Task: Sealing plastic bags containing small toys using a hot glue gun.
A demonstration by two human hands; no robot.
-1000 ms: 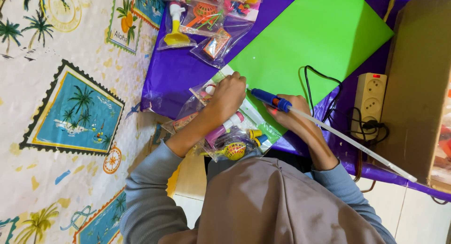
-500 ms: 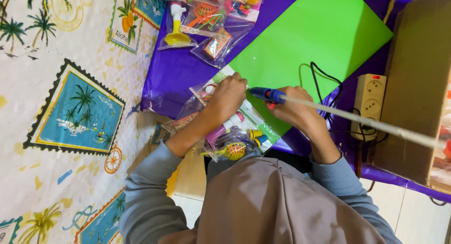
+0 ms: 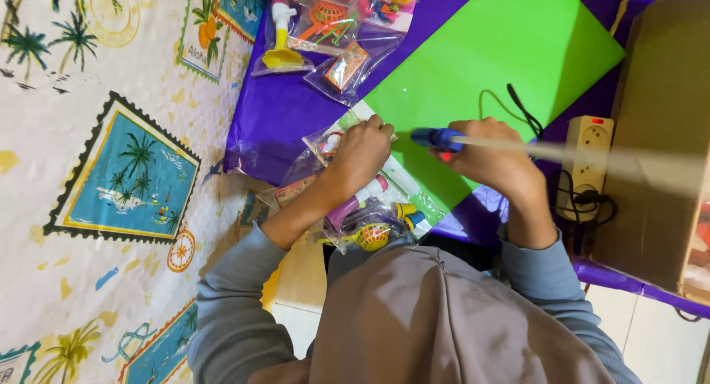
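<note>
Two hands meet at the green sheet (image 3: 503,51): your right hand (image 3: 488,158), closed round the blue-tipped glue gun (image 3: 438,138), has swung it level, nearer the clear toy packet (image 3: 329,144) your left hand (image 3: 362,153) grips on the bench (image 3: 281,110)

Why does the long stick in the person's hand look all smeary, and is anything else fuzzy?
In the head view, the pale stick is streaked with motion blur, while the right hand holding the blue tool and the left hand look fairly sharp; the green sheet is brightly lit, with shadow beside the cardboard box.
</note>
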